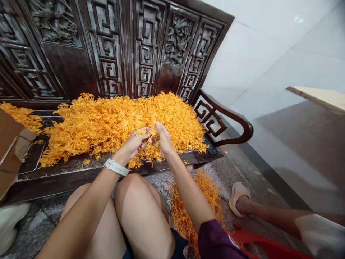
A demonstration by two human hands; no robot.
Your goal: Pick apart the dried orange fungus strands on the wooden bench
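My left hand (132, 144) and my right hand (165, 143) meet over the front of a wide heap of small orange spindly pieces (88, 122), which look like moulded plastic. Both are closed, fingertips almost touching. Small orange pieces (154, 132) show between the right fingers and thumb. Another orange piece (141, 132) lies against the left fingers; their exact shape is too small to make out. A pale watch strap (116, 167) circles my left wrist. The heap rests on the seat of a dark carved wooden bench (72, 167).
The bench's curved armrest (242, 131) bounds the heap on the right. At left stands an open cardboard box (10, 144) beside a bent metal wire frame (40, 156). Orange stringy strands (180, 212) pile on the floor below my right arm. Another person's sandalled foot (240, 199) is to the right.
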